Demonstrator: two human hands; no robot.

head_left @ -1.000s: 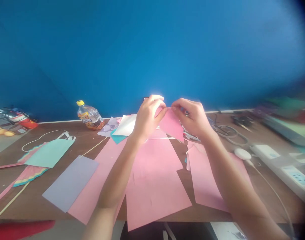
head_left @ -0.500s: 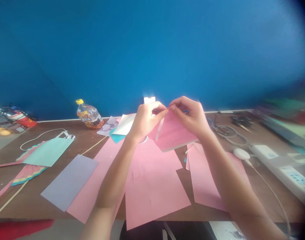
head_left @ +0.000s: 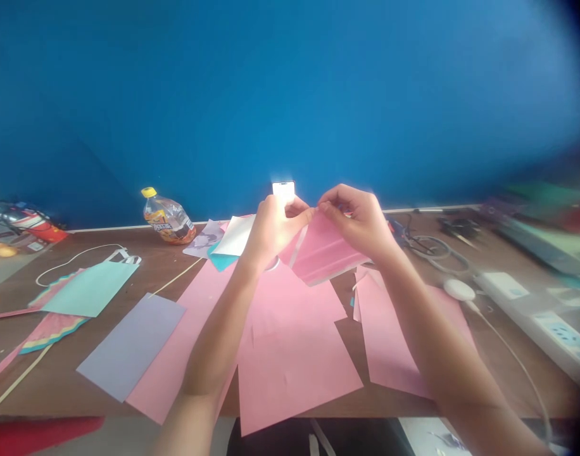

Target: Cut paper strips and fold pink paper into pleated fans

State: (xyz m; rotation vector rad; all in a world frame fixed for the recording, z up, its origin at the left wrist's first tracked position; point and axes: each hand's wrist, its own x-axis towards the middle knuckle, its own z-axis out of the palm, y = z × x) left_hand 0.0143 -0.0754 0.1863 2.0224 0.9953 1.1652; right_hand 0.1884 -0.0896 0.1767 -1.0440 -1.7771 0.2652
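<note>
Pinching pink paper (head_left: pixel 325 247) at top with left hand (head_left: pixel 273 225) and right hand (head_left: pixel 354 218), with larger sheet (head_left: pixel 297 354) at 6 o'clock and bottle (head_left: pixel 169 219) at 9 o'clock

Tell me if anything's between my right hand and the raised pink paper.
Nothing visible stands between them: your right hand appears to pinch the raised pink paper directly at its upper edge, close to your left hand.
</note>
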